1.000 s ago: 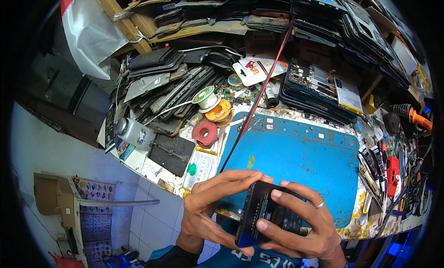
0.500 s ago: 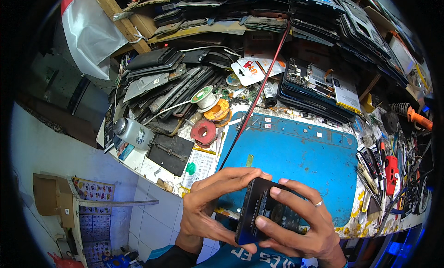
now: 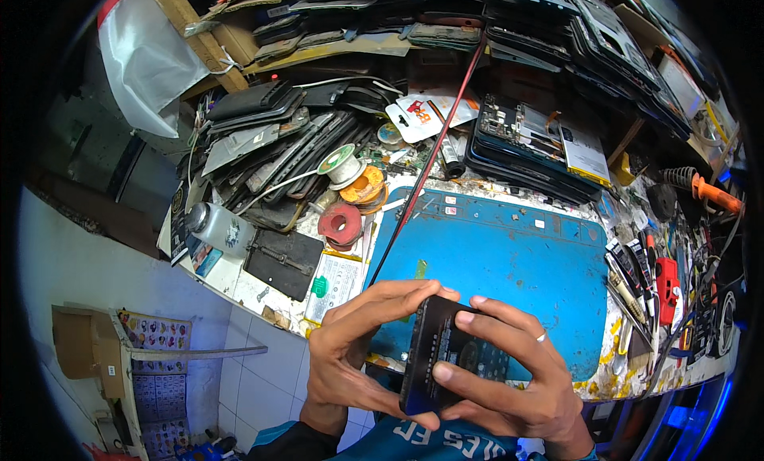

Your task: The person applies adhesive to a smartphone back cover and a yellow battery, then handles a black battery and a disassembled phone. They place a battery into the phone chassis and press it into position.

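Note:
A dark smartphone (image 3: 430, 345) is held tilted between my two hands, over the near edge of the blue work mat (image 3: 509, 238). My left hand (image 3: 342, 349) clasps its left end, fingers along the far edge and thumb at the near edge. From the right, my right hand (image 3: 537, 381) grips it, with two fingertips resting on the dark glossy face and a ring on one finger. Faint lit shapes or reflections show on that face, too dim to make out. The side turned away from me is hidden.
Left of the mat lie solder and wire spools (image 3: 341, 224), a battery (image 3: 334, 282), a black plate (image 3: 278, 262) and a bottle (image 3: 223, 228). Phone stacks (image 3: 541, 154) stand behind. A red-black cable (image 3: 430, 162) crosses the mat's left side. Tools and a red multimeter (image 3: 667, 290) crowd the right.
The whole view has shifted slightly, so the bench appears a little farther left. Both hands keep their hold on the smartphone, which is tipped slightly differently.

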The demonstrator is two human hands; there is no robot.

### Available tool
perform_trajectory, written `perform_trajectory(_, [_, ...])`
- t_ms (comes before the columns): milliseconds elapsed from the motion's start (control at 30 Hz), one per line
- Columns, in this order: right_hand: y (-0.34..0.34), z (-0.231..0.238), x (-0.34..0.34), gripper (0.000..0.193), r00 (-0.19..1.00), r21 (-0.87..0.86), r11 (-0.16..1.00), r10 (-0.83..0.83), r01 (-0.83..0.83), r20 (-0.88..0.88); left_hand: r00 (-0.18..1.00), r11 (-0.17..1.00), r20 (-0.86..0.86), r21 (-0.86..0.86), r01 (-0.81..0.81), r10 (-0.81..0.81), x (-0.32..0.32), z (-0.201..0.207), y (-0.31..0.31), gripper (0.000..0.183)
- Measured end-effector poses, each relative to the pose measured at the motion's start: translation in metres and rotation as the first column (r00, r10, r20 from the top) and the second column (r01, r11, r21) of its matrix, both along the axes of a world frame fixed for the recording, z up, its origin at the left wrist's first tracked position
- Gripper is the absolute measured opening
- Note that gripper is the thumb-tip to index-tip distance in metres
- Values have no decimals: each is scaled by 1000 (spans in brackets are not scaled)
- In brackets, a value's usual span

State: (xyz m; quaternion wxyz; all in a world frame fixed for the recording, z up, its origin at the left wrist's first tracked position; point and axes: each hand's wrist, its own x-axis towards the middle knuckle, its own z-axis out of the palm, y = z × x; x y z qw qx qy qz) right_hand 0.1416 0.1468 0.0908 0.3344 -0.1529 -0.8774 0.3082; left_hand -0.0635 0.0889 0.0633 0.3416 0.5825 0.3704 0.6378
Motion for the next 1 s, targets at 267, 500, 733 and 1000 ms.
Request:
perform_trajectory(267, [-3,1,-1,45,999,-54,999,-11,9,-33,999,1000,42,8,-27,27,5,-2,-1,96])
perform_trajectory(500, [-4,-1,-4,45,1000,-28,999,-24,24,-16,999,999,45,31,-31,29,3,-3,0,99])
perform_trajectory(733, [-20,-9,-6,46,975,96,971,-214,219,-53,985,998,172,62,14,-25,12,-12,4,104])
perform_trajectory(1000, [-42,-32,-14,46,888,132,899,-372,417,-271,978,993,208,118,-5,-20,34,-27,8,115])
